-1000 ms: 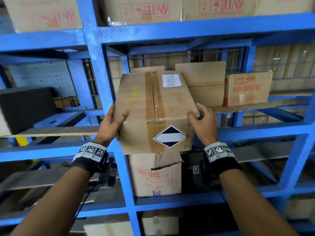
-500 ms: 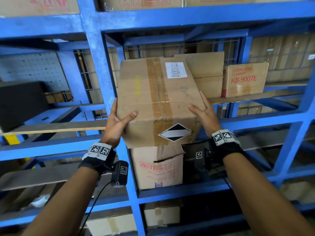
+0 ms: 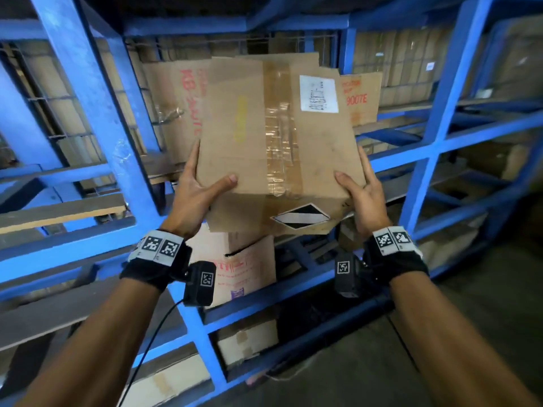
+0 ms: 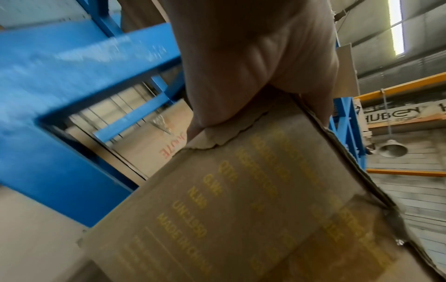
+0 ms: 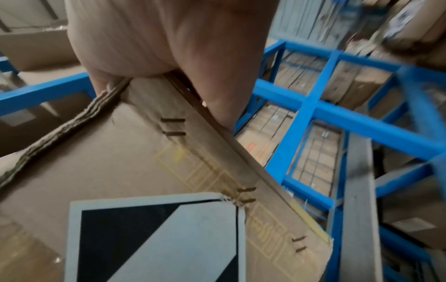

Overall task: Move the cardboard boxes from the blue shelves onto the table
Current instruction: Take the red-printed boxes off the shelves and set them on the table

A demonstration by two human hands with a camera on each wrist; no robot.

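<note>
Now, at the far left the blue shelves (image 3: 97,136) stand with a red-lettered carton (image 3: 176,113) on the middle level, behind the upright. My left hand (image 3: 195,198) grips the left near corner of the cardboard box (image 3: 279,142), thumb lying on its top face and fingers (image 3: 192,160) reaching up its left side. I hold the box clear in front of the shelves, tilted, with brown tape down its middle, a white label at the top right and a black-and-white diamond sticker (image 3: 301,217) on the near face. My right hand (image 3: 363,198) holds the right near corner the same way, thumb on top, fingers along the side. Below the box sits a torn carton (image 3: 244,268) on a lower shelf.
</note>
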